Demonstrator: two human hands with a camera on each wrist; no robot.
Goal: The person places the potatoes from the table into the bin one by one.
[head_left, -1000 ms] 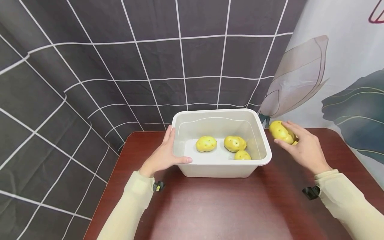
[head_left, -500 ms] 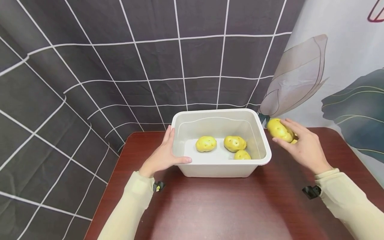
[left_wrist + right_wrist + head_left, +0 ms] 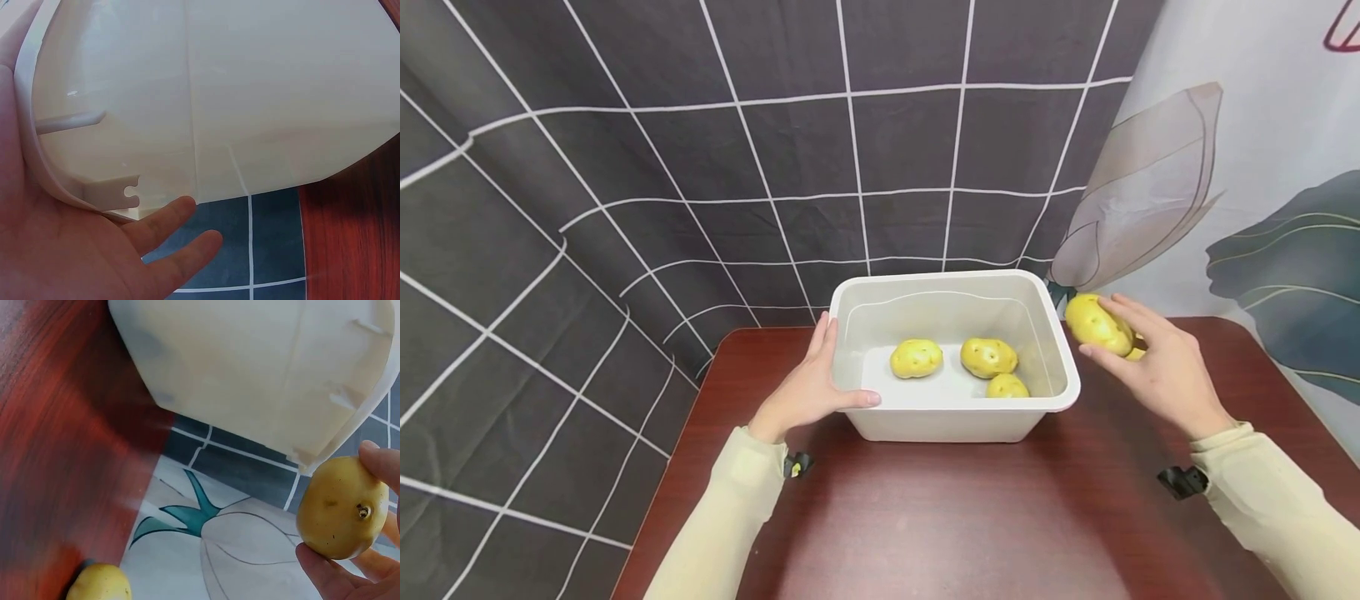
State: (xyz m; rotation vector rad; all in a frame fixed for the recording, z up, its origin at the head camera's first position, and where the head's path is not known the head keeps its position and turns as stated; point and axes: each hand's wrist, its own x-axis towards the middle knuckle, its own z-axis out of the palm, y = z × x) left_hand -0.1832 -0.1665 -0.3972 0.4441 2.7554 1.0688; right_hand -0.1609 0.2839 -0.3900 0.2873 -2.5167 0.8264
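My right hand holds a yellow potato between thumb and fingers, raised just right of the tub. In the right wrist view the same potato shows a dark eye on its side. My left hand rests against the left front corner of the white plastic tub, its thumb along the front rim and its fingers along the left side. In the left wrist view two of its fingers stretch out straight beside the tub. Inside the tub lie three potatoes, one left and two touching at the right.
Another potato lies on the reddish-brown table by the right hand, mostly hidden behind it in the head view. A dark grid-patterned cloth hangs behind the tub, and a white leaf-patterned cloth hangs at the right.
My right hand has lifted the potato slightly and brought it a little left, closer to the tub's right rim. The left hand and the tub have stayed in place.
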